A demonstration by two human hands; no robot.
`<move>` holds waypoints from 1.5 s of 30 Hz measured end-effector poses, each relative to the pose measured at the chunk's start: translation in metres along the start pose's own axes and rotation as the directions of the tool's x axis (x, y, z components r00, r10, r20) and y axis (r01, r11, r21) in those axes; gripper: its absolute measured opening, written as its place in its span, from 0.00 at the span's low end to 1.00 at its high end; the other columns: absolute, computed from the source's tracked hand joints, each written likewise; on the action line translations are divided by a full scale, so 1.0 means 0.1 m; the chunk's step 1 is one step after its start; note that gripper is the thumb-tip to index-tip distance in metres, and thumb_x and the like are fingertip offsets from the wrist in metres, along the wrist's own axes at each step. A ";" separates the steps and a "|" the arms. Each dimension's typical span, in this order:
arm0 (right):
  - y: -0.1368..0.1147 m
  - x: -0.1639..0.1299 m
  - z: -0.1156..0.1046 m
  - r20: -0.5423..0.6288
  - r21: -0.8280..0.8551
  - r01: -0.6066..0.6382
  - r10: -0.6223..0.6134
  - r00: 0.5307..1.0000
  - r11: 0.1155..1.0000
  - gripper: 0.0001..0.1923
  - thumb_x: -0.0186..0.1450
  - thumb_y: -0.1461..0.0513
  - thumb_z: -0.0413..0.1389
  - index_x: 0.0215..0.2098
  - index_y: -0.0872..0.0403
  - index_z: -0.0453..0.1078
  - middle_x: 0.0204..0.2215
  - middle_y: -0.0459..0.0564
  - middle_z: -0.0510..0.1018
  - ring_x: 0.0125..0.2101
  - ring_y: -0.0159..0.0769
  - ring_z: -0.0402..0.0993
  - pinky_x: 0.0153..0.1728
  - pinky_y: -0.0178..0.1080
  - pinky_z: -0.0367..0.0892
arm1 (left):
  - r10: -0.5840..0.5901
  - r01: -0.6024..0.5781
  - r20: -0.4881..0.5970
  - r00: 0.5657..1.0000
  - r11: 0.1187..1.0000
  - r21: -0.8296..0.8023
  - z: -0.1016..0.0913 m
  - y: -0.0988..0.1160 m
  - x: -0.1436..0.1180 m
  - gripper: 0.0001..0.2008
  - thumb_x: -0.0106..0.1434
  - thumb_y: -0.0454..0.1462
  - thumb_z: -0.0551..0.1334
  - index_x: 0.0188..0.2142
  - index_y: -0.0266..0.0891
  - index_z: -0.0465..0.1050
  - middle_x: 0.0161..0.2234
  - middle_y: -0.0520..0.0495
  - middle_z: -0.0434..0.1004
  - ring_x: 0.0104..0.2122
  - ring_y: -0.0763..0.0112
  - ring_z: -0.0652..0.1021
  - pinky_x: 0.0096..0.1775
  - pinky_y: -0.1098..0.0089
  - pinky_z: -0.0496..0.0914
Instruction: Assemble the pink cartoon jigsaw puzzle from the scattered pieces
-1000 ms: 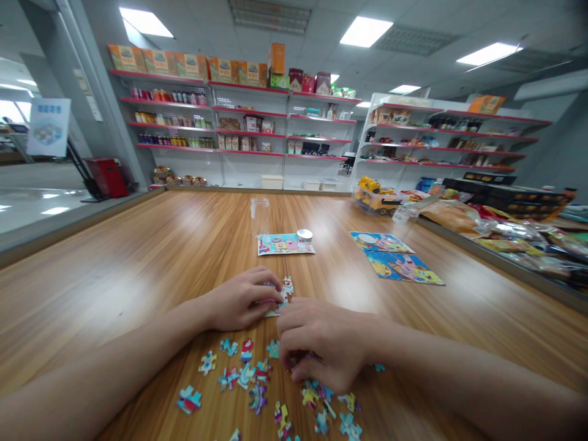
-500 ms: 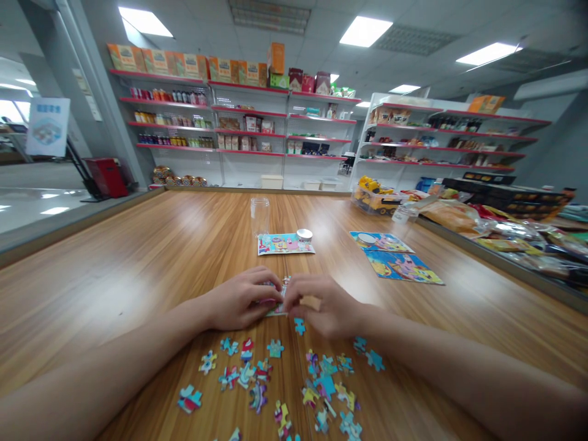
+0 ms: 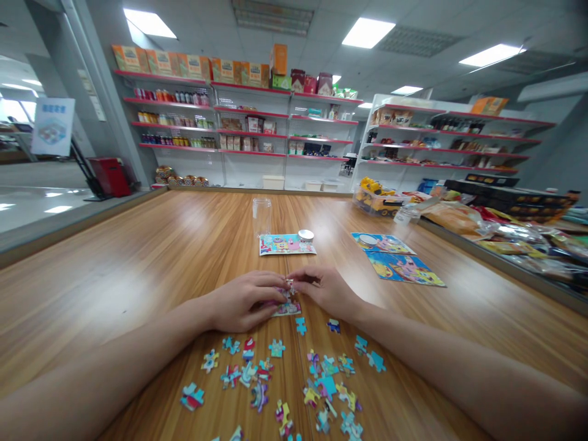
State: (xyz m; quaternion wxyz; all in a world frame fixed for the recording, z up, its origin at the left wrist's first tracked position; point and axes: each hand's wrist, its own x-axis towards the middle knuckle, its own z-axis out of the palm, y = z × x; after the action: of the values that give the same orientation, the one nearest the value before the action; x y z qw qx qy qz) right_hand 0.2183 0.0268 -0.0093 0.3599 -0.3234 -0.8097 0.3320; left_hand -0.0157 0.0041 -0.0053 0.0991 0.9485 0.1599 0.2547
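A partly joined jigsaw puzzle [image 3: 289, 308] lies flat before me, its left side hidden under my left hand [image 3: 248, 300]. That hand rests palm down, fingers slightly bent over the puzzle and thumb apart. At the puzzle's upper right edge, thumb and fingertips of my right hand [image 3: 328, 291] pinch a small puzzle piece [image 3: 291, 284], mostly covered by the fingers. A light blue puzzle piece [image 3: 301, 325] sits just below the puzzle. To its right is a dark blue and white piece [image 3: 334, 326]. Several loose puzzle pieces [image 3: 327, 386] are scattered nearer to me.
Beyond my hands stand a clear plastic jar [image 3: 261, 217] and a picture card [image 3: 285, 245] with a round white lid [image 3: 305, 235]. Two blue picture sheets [image 3: 404, 268] lie at right, near a bin of yellow toys [image 3: 376, 199]. Packaged goods [image 3: 505, 233] line the right edge.
My right hand has shifted up and slightly right, to the puzzle's upper edge, uncovering more of the puzzle and the dark blue piece. My left hand stays almost in place.
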 end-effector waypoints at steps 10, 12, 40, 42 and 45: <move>-0.01 -0.02 0.01 -0.012 -0.108 -0.090 0.089 0.996 0.990 0.04 0.61 0.63 0.62 0.34 0.54 0.80 0.29 0.47 0.81 0.29 0.35 0.74 0.32 0.36 0.68 | -0.007 0.007 -0.003 1.000 0.999 -0.038 0.00 -0.01 0.00 0.13 0.67 0.30 0.57 0.49 0.37 0.73 0.53 0.37 0.73 0.53 0.58 0.73 0.54 0.56 0.70; -0.01 -0.02 0.01 -0.011 -0.121 -0.102 0.101 0.995 0.987 0.04 0.61 0.63 0.63 0.34 0.54 0.80 0.28 0.47 0.81 0.29 0.34 0.74 0.31 0.35 0.67 | -0.011 0.011 -0.001 1.000 0.999 -0.039 0.00 -0.01 0.00 0.13 0.67 0.30 0.57 0.49 0.37 0.73 0.53 0.37 0.73 0.53 0.58 0.73 0.54 0.56 0.70; -0.01 -0.02 0.03 -0.043 -0.183 -0.092 0.085 0.995 0.979 0.03 0.59 0.67 0.57 0.30 0.58 0.74 0.22 0.46 0.74 0.23 0.31 0.68 0.24 0.32 0.61 | -0.035 0.036 0.016 0.999 0.999 -0.039 0.01 -0.04 -0.02 0.13 0.67 0.31 0.57 0.50 0.37 0.73 0.53 0.38 0.74 0.55 0.58 0.72 0.56 0.55 0.69; 0.00 -0.02 0.04 -0.017 -0.196 -0.078 0.077 0.997 0.978 0.03 0.57 0.68 0.57 0.29 0.58 0.74 0.22 0.46 0.74 0.23 0.31 0.68 0.24 0.32 0.61 | -0.035 0.035 0.017 0.999 0.999 -0.036 0.01 -0.04 -0.01 0.12 0.68 0.31 0.57 0.49 0.37 0.73 0.53 0.38 0.73 0.55 0.59 0.72 0.56 0.55 0.69; 0.01 -0.02 0.04 0.003 -0.217 -0.056 0.058 0.998 0.975 0.03 0.57 0.69 0.58 0.29 0.58 0.74 0.22 0.45 0.74 0.23 0.30 0.68 0.25 0.32 0.61 | -0.028 0.029 0.012 1.000 0.999 -0.030 0.00 -0.03 -0.01 0.12 0.67 0.31 0.57 0.49 0.37 0.73 0.53 0.38 0.74 0.55 0.59 0.72 0.56 0.55 0.69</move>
State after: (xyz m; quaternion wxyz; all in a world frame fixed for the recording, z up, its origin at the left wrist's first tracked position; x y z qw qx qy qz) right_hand 0.2168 0.0241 -0.0128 0.3091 -0.3822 -0.8332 0.2531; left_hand -0.0172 0.0065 -0.0070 0.1181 0.9460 0.1689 0.2502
